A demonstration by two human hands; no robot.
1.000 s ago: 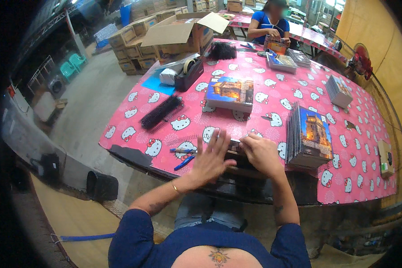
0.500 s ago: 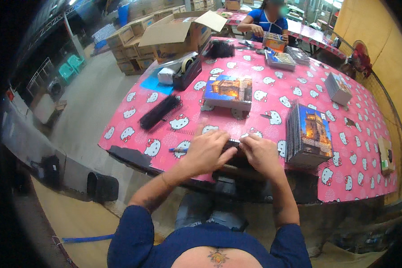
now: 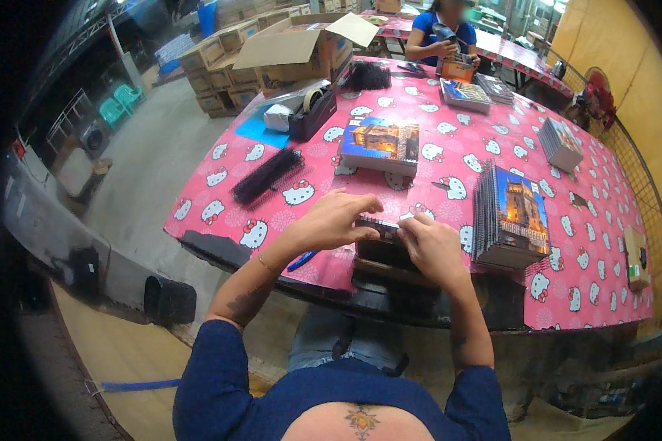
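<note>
Between my hands, at the near table edge, is a dark notebook [image 3: 385, 229] seen edge-on, with a row of black wire loops along its top. My left hand [image 3: 337, 220] curls round its left end, thumb below and fingers above. At the right end, my right hand [image 3: 432, 241] pinches the notebook's corner, beside a small white bit. Under it a dark box-like block [image 3: 390, 264] sits at the table edge. A blue pen [image 3: 301, 260] lies beside my left wrist. Beyond my left hand rests a bundle of black spiral coils [image 3: 268, 178].
A notebook stack [image 3: 379, 147] stands ahead, and a taller spiral-bound stack [image 3: 511, 217] at right. A tape dispenser [image 3: 312, 114] and an open carton [image 3: 290, 55] are at far left. Across the pink table [image 3: 449, 209] a person [image 3: 445, 40] handles notebooks.
My left hand has lifted and drawn back slightly, showing more of the notebook's looped edge. The thin coil that stretched out left of it no longer shows. The person opposite has raised a notebook.
</note>
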